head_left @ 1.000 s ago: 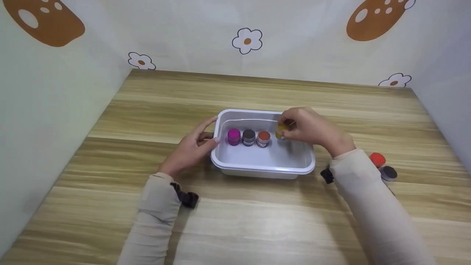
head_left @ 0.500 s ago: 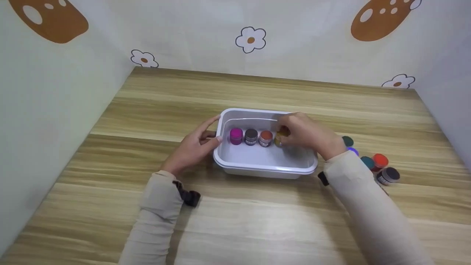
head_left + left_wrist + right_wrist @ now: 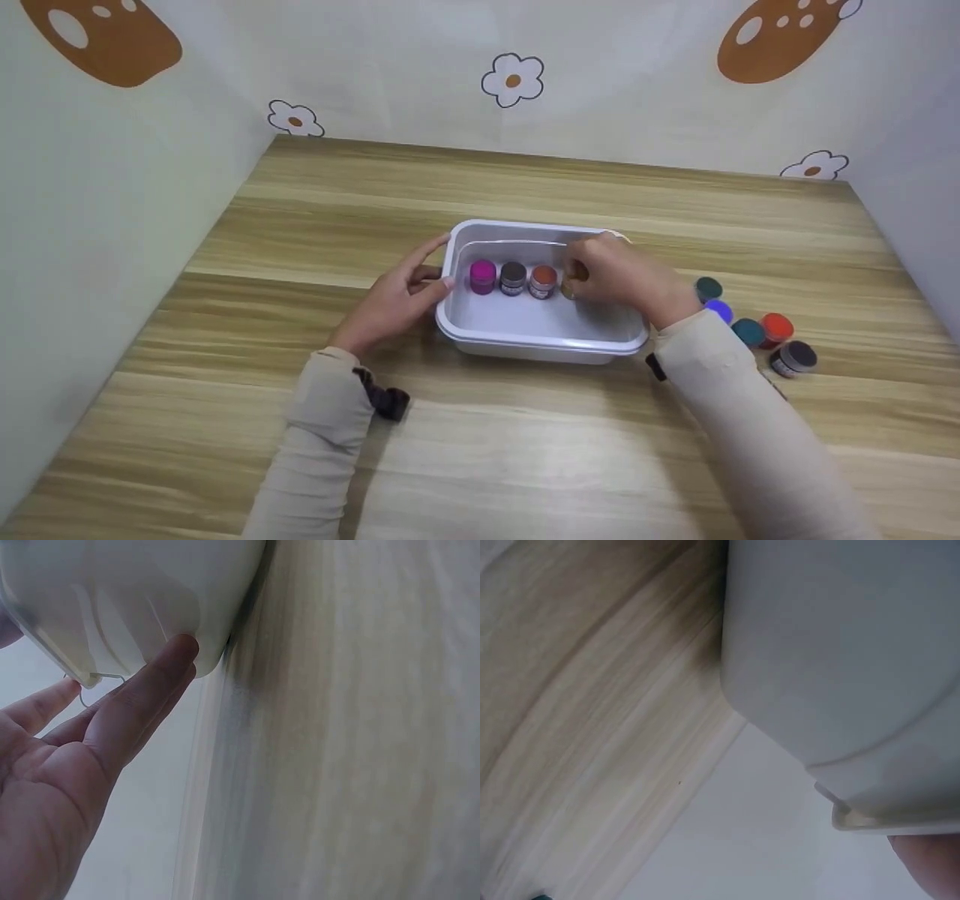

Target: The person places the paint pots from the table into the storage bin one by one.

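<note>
A white plastic tub [image 3: 536, 339] stands on the wooden table. Inside, a magenta paint jar [image 3: 482, 277], a dark grey paint jar [image 3: 513, 278] and an orange-brown paint jar [image 3: 542, 282] stand upright in a row. My right hand [image 3: 619, 274] reaches over the tub's right side and pinches a yellow paint jar [image 3: 568, 287] low inside, right of the orange-brown one; the fingers mostly hide it. My left hand [image 3: 394, 300] rests against the tub's left end, thumb at the rim. In the left wrist view its straight fingers [image 3: 142, 701] touch the outer wall.
Right of the tub, partly beside the right sleeve, stand several more jars: dark green [image 3: 708, 289], purple [image 3: 718, 311], teal [image 3: 748, 332], red [image 3: 776, 330] and a dark one [image 3: 794, 358]. A patterned cloth wall [image 3: 405, 82] closes off the table's back.
My right hand has lowered the yellow paint jar deeper into the tub, closer to the row. The right forearm has shifted, uncovering more jars. The left hand stays against the tub.
</note>
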### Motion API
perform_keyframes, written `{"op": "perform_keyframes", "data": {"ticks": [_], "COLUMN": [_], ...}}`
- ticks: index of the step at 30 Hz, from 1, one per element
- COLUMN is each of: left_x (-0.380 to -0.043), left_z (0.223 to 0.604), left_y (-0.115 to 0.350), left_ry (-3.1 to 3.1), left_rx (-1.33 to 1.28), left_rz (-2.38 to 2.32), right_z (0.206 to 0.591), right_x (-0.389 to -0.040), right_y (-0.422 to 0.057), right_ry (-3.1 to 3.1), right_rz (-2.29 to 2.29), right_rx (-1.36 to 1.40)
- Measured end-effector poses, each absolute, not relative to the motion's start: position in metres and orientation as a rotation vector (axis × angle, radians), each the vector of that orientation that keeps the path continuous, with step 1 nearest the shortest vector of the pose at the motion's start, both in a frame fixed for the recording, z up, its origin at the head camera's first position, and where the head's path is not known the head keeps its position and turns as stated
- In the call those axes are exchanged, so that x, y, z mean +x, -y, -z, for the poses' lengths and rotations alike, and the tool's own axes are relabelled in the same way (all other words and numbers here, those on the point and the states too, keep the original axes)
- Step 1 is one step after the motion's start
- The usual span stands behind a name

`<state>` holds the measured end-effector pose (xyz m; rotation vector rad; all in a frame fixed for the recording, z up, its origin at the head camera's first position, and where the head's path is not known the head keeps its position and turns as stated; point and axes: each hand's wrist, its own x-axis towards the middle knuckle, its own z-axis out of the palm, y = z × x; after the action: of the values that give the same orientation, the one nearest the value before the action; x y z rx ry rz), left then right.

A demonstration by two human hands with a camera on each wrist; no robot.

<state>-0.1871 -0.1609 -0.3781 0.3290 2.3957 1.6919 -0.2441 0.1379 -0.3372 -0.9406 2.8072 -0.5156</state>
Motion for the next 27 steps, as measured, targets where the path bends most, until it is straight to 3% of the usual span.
{"op": "perform_keyframes", "data": {"ticks": [8,15,27], "left_x": [-0.187,-0.189,-0.187], "left_z": [0.379,0.378,0.378], "left_y": [0.160,0.160,0.161], "left_ry": [-2.392,-2.402,-2.411], "left_rx": [0.347,0.356,0.344], "left_rz": [-1.696,-1.690,-1.672], "right_z": [0.328,0.311,0.312], "right_x": [-0.238,-0.229,-0.197], "right_y": [-0.145,-0.176,-0.268], "right_ry": [-2.825,-2.930,-3.075], "right_rz": [0.537,0.822,1.099], "right_rx": [-0.939,-1.051,-0.677]}}
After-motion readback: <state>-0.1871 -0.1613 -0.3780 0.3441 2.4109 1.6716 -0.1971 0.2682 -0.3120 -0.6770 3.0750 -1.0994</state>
